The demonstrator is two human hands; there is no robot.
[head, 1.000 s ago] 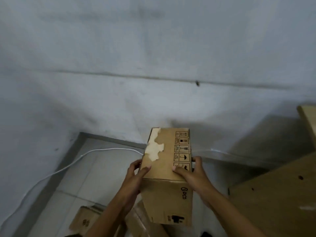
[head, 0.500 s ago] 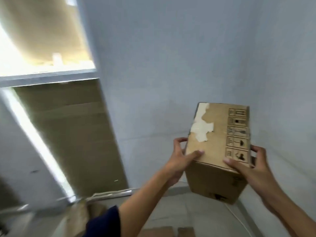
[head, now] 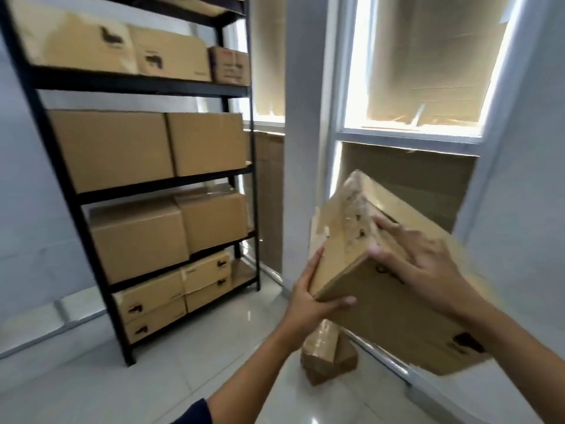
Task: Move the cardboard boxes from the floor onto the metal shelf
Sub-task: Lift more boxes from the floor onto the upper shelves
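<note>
- The metal shelf (head: pixel 146 87) stands at the left against the wall; its visible tiers are packed with cardboard boxes (head: pixel 146 148) side by side, leaving little gap above or between them.
- An open slot shows at the right end of the bottom tier (head: pixel 243 270), beside the stacked flat boxes (head: pixel 171 298).
- The tiled floor (head: pixel 183 362) between the shelf and the person lies open.
- A small taped box (head: pixel 328 353) sits on the floor below the carried box (head: pixel 382 301), just beside the wall base.
- A white pillar (head: pixel 305 133) stands between the shelf and the window (head: pixel 422 117).
</note>
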